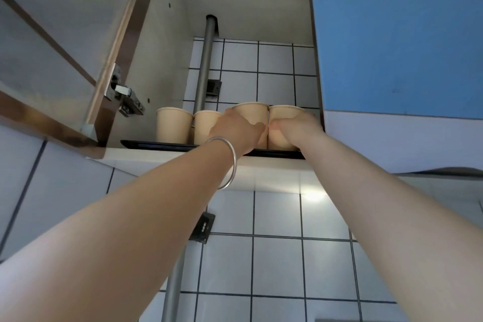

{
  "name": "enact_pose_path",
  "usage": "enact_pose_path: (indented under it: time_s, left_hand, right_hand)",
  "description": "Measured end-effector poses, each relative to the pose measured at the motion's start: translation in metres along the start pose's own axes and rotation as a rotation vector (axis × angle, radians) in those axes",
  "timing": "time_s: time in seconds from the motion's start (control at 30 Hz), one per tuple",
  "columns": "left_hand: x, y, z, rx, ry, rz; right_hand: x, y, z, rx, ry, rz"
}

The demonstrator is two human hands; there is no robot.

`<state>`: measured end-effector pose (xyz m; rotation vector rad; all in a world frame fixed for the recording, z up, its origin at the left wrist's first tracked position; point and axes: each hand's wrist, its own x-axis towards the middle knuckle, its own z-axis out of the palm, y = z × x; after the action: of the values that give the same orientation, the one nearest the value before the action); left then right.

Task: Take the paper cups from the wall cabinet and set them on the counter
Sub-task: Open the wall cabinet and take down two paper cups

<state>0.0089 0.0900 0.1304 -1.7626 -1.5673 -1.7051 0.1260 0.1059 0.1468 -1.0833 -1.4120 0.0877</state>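
Several beige paper cups stand in a row on a black tray (146,144) at the bottom of the open wall cabinet. The far-left cup (173,124) and the one beside it (205,123) stand untouched. My left hand (235,131), with a silver bangle on its wrist, wraps around the third cup (252,111). My right hand (295,129) wraps around the rightmost cup (283,112). Both held cups still stand on the tray, touching each other. The counter is out of view.
The cabinet door (65,42) hangs open at the left with its hinge (125,98) exposed. A grey pipe (206,65) runs up through the cabinet's back. A blue cabinet front (397,34) is at the right. White tiled wall (277,264) lies below.
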Motion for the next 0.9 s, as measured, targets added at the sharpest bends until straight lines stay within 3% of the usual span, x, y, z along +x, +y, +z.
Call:
enact_pose_path:
  time_s: [0.37,0.6,0.77,0.9]
  left_hand:
    - [-0.007,0.024,-0.035,-0.34,0.152,-0.128]
    - [-0.078,0.01,-0.05,-0.679,0.04,-0.188]
    - [-0.144,-0.013,-0.057,-0.719,0.075,-0.266]
    - [-0.204,-0.039,-0.079,-0.629,0.208,-0.42]
  right_hand:
    - [-0.038,-0.018,-0.018,0.494,-0.06,-0.082]
    - [-0.094,0.003,-0.022,0.795,-0.126,-0.065]
    - [-0.155,0.019,-0.012,0.893,-0.241,-0.011]
    - [-0.215,0.025,0.005,0.942,-0.362,0.088]
